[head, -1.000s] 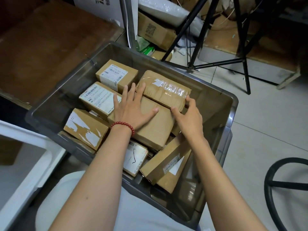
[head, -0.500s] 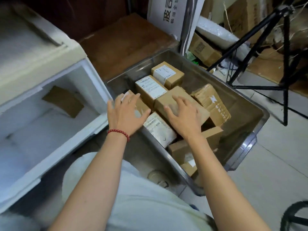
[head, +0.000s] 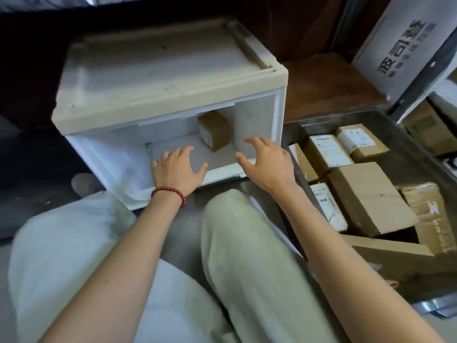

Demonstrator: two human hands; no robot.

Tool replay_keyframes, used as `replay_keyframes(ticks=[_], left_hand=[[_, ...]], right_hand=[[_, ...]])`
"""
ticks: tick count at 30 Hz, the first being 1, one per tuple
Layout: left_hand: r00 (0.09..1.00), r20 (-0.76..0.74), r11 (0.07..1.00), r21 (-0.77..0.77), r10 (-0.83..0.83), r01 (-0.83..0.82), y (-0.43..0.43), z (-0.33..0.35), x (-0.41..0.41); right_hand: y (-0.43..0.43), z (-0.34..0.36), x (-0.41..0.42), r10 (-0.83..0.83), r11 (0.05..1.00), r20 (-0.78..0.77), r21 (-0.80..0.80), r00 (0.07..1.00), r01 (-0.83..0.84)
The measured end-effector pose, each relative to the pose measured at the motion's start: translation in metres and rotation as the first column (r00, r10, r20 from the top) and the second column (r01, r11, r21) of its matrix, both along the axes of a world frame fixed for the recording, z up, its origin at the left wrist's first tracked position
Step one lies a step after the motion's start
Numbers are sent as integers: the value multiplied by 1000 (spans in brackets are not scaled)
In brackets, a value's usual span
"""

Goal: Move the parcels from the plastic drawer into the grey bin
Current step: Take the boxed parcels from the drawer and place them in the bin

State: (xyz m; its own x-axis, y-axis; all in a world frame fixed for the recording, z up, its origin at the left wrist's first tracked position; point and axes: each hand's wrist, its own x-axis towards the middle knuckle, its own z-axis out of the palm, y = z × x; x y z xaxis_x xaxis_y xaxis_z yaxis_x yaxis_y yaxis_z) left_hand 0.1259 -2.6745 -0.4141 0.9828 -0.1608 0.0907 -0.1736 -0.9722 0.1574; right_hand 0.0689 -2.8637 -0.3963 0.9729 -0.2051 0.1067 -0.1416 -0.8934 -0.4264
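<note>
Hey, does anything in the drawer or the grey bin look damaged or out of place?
One crumpled parcel at the right of the grey bin looks battered: its brown wrapping is creased and wrinkled, unlike the crisp boxes beside it. A lone parcel sits skewed at the back of the plastic drawer.

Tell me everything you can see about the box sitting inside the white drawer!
The parcel is a small brown cardboard box with a white printed label on its left-facing side. It stands alone at the back right of the plastic drawer, near its right wall. Neither the left hand nor the right hand touches it; both are open in front of it.
</note>
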Motion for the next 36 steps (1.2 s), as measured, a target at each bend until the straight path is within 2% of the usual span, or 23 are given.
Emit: replay_keyframes(ticks=[4,7,13,19,23,27,32,34,36], left_hand=[[996,-49,996,-28,78,-80,25,-7,9],[996,-47,997,1,81,-81,35,-14,25],[998,-6,996,58,68,-67,49,-34,69],[984,-178,997,73,12,1,45,-73,112],[982,-186,998,48,-20,30,40,-91,144],[985,-170,999,-25,24,-29,39,-105,167],[985,-164,995,75,-51,64,34,-124,179],[982,-181,995,77,-53,68,33,-126,181],[982,-177,994,81,-64,79,30,-126,182]], right_hand=[[30,-7,31,78,997,-77,-7,994,-79],[47,-24,56,104,995,-140,18,985,-102],[49,-63,114,27,998,-188,-42,982,-36],[33,-105,174,21,990,-289,-128,957,-60],[25,-125,202,-6,990,-270,-138,963,-33],[33,-152,231,-64,994,-155,-103,986,48],[34,-170,265,-61,991,-131,-129,990,44],[36,-168,273,-52,996,-144,-80,988,40],[34,-166,274,-84,994,-164,55,983,95]])
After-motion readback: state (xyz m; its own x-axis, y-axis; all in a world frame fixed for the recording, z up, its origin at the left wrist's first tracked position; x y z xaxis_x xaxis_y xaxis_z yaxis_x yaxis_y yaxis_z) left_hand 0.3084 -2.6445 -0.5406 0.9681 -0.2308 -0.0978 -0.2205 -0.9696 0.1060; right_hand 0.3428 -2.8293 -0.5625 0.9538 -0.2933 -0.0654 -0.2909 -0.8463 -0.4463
